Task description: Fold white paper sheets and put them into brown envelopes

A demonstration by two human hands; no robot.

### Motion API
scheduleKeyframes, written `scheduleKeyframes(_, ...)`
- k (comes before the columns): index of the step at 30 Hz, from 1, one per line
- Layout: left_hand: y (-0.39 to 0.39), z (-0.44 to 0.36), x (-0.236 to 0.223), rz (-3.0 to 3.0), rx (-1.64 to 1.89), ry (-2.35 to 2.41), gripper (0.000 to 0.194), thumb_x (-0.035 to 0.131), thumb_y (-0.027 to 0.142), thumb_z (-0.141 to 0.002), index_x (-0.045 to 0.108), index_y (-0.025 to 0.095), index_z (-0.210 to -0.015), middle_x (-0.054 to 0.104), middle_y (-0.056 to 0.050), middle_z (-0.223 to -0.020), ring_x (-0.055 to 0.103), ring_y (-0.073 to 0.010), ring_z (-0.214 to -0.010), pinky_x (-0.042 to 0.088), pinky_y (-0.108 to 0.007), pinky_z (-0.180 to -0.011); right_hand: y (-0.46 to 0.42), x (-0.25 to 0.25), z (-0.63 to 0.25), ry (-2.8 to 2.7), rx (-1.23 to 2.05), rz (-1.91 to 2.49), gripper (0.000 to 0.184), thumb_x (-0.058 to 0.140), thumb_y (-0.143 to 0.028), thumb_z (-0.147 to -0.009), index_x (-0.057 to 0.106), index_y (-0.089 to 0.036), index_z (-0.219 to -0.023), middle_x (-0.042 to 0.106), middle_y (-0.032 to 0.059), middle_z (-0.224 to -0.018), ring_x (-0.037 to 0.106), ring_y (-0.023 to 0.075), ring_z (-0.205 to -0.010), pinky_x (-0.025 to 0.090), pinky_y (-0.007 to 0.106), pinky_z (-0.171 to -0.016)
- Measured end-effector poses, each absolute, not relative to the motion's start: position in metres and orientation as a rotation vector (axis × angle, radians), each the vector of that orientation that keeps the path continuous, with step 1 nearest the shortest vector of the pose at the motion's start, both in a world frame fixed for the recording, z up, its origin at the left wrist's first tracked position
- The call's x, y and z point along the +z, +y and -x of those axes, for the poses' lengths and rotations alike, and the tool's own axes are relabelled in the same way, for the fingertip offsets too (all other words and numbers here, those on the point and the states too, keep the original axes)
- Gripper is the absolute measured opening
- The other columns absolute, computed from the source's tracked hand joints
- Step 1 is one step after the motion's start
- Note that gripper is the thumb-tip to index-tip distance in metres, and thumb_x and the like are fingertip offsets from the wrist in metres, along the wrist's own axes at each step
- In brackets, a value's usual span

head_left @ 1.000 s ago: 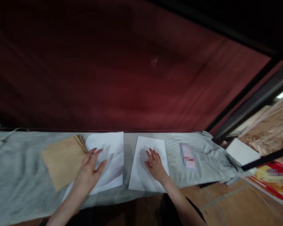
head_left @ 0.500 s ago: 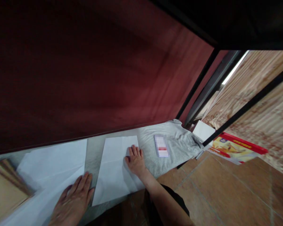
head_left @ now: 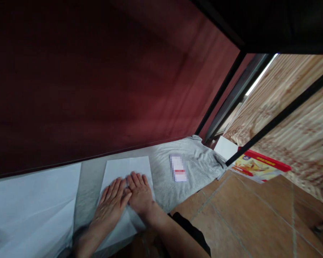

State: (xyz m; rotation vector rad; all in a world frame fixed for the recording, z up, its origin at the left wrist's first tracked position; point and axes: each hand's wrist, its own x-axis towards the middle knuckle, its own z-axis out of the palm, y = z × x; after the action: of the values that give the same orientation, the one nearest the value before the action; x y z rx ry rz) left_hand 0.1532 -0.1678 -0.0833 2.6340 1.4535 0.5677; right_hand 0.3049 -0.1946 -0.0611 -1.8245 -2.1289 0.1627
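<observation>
A white sheet of paper [head_left: 123, 164] with faint crease lines lies on a light grey cloth [head_left: 89, 186]. My left hand [head_left: 111, 200] rests flat on its left part, fingers extended. Beside it, my right hand [head_left: 140, 191] presses flat on the same sheet, fingers stretched forward. The two hands touch or nearly touch at the thumbs. Farther left lies a larger white paper [head_left: 43, 197] with folds, cut off by the view's edge. Neither hand grips anything.
A grey garment [head_left: 199, 165] carries a blurred white card with a red band [head_left: 179, 170]. A red and yellow box [head_left: 261, 166] and a white panel [head_left: 226, 147] stand on the tiled floor [head_left: 247, 211]. Dark bars [head_left: 282, 114] and a dark red panel [head_left: 110, 89] rise behind.
My left hand has moved right, off the larger paper and onto the smaller sheet. My right hand has shifted slightly left. The view has turned, and the brown stack at left is mostly out of sight.
</observation>
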Motion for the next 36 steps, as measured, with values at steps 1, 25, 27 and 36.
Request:
scheduleKeyframes(1,-0.165,-0.149,-0.085,-2.644,0.572,1.437,0.064,0.032,0.047,-0.096,0.051,0.011,-0.145,0.046,-0.017,-0.155,0.035,-0.0302,-0.148,0.026,-0.051,-0.121,-0.193,-0.064,-0.306,-2.118,0.157,1.830,0.056,0.031,-0.045,-0.106,0.035,-0.019,-0.156,0.031,0.0079,-0.163,0.031,0.0266,-0.150,0.024,0.048,-0.123)
scheduleKeyframes(25,-0.199,-0.162,-0.082,-2.852,0.894,1.338,0.062,0.027,0.035,-0.098,0.039,0.008,-0.152,0.045,-0.019,-0.155,0.031,-0.0332,-0.150,0.023,-0.057,-0.121,-0.207,-0.054,-0.327,-2.117,0.113,1.780,0.057,0.044,-0.041,-0.103,0.035,-0.022,-0.156,0.033,0.0068,-0.163,0.032,0.0271,-0.149,0.028,0.048,-0.122)
scheduleKeyframes(27,-0.206,-0.165,-0.090,-2.857,0.872,1.374,0.062,0.028,0.038,-0.098,0.043,0.010,-0.151,0.049,-0.018,-0.152,0.037,-0.0324,-0.147,0.023,-0.056,-0.121,-0.209,-0.056,-0.325,-2.087,0.116,1.797,0.056,0.047,-0.040,-0.102,0.039,-0.020,-0.154,0.037,0.0090,-0.161,0.035,0.0285,-0.148,0.030,0.049,-0.121)
scheduleKeyframes(36,-0.212,-0.172,-0.085,-2.836,0.779,1.503,0.070,0.029,0.050,-0.098,0.041,0.006,-0.150,0.047,-0.020,-0.153,0.045,-0.0349,-0.141,0.025,-0.057,-0.119,-0.185,-0.040,-0.356,-1.554,0.190,2.163,0.046,0.057,-0.016,-0.089,0.057,-0.008,-0.134,0.070,0.0173,-0.114,0.067,0.0271,-0.102,0.053,0.038,-0.092)
